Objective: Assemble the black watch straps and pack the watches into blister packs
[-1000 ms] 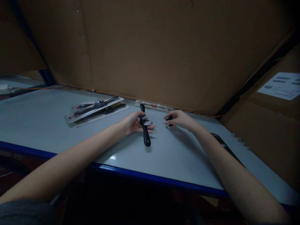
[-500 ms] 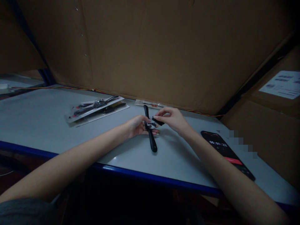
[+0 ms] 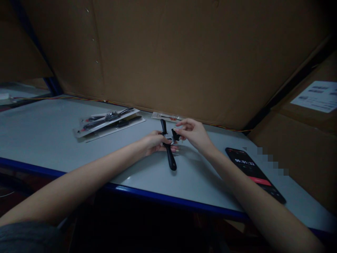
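The left hand [image 3: 154,143] is grasping a long black-handled tool [image 3: 171,161] around its middle, fingers curled over the shaft. A round metal disc at the tool's centre is mostly hidden behind those fingers. The tool is standing tilted over the surface [image 3: 200,184], its lower handle end reaching toward the person; whether that end is touching the surface is hard to tell. The right hand [image 3: 193,133] is pinching a small black piece [image 3: 175,134] between thumb and fingertips, holding it just beside the tool's upper half. No clear contact between piece and tool is showing.

For careful handling, the left hand is best kept firm so the tool is not rolling, while the right fingertips keep the small piece square to the disc area.

Left of the tool, two clear plastic blister packs [image 3: 109,120] on white card are lying on the surface, overlapping, with dark-handled tools sealed inside. Directly behind the tool, a narrower pack [image 3: 165,116] is holding a thin tool with reddish parts, details too small to read. Right of the tool, a black phone [image 3: 252,172] is lying face up, showing a running timer. A cardboard wall [image 3: 184,63] is rising behind everything.
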`<state>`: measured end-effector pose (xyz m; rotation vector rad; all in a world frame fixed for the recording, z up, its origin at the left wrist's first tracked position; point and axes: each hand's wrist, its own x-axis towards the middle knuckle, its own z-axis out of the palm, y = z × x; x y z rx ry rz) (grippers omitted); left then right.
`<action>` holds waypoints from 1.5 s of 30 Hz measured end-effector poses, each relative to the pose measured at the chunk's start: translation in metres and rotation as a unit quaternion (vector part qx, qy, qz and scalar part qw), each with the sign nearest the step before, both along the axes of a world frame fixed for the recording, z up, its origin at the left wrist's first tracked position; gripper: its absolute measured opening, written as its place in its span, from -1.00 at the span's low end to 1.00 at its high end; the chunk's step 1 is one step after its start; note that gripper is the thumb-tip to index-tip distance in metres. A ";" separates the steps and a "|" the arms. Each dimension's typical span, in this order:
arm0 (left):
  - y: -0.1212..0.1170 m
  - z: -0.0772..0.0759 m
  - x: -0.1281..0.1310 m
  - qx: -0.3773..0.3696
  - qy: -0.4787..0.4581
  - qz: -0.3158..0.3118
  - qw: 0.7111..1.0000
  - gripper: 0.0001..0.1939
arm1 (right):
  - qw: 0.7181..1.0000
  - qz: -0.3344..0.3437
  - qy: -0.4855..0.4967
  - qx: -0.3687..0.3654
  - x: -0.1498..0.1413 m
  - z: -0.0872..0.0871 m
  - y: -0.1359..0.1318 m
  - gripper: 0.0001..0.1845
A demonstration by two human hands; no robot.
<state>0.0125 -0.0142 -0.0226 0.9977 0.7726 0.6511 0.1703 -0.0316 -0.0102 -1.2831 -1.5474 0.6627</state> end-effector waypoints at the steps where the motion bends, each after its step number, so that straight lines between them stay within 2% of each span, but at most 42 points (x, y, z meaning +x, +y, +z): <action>1: 0.000 0.001 0.000 0.001 0.000 -0.003 1.000 -0.78 | 1.000 0.007 0.000 -0.003 0.000 0.000 0.000 -0.64; 3: -0.001 0.001 0.000 0.002 0.002 -0.008 1.000 -0.78 | 1.000 0.021 -0.004 -0.022 0.001 0.000 0.001 -0.62; 5: -0.001 0.001 0.000 0.001 0.006 -0.010 1.000 -0.75 | 0.998 0.035 -0.001 -0.058 0.003 0.001 0.002 -0.70; 8: -0.001 0.001 0.000 0.004 0.008 -0.012 1.000 -0.68 | 0.993 0.047 0.058 -0.092 0.006 0.003 0.003 -0.79; 13: -0.002 -0.001 0.000 0.029 0.006 0.003 1.000 -0.66 | 0.973 0.052 0.211 -0.077 -0.002 0.009 -0.006 -0.81; 16: 0.000 -0.004 0.000 0.044 0.001 0.011 0.999 -0.66 | 0.967 0.071 0.233 -0.077 -0.011 0.011 -0.013 -0.82; 21: -0.001 -0.006 -0.001 0.057 -0.008 0.003 0.998 -0.68 | 0.974 0.086 0.200 -0.070 -0.021 0.009 -0.018 -0.80; 26: -0.002 -0.007 -0.002 0.054 -0.022 0.003 0.998 -0.61 | 0.978 0.093 0.179 -0.060 -0.021 0.006 -0.017 -0.77; 32: 0.002 -0.008 -0.002 0.034 -0.024 0.005 0.999 -0.52 | 0.998 0.025 0.053 0.003 -0.009 0.007 -0.010 -0.73; 36: 0.000 -0.004 -0.001 0.021 -0.011 0.009 1.000 -0.59 | 0.999 0.031 0.013 -0.009 -0.002 0.005 -0.004 -0.72; 41: -0.002 -0.002 0.000 0.016 -0.019 -0.033 0.999 -0.61 | 0.995 0.085 -0.033 -0.034 -0.002 -0.005 0.002 -0.60; 45: 0.000 -0.002 0.000 -0.008 -0.049 -0.058 0.997 -0.65 | 0.994 0.064 -0.084 -0.004 -0.006 -0.015 0.003 -0.66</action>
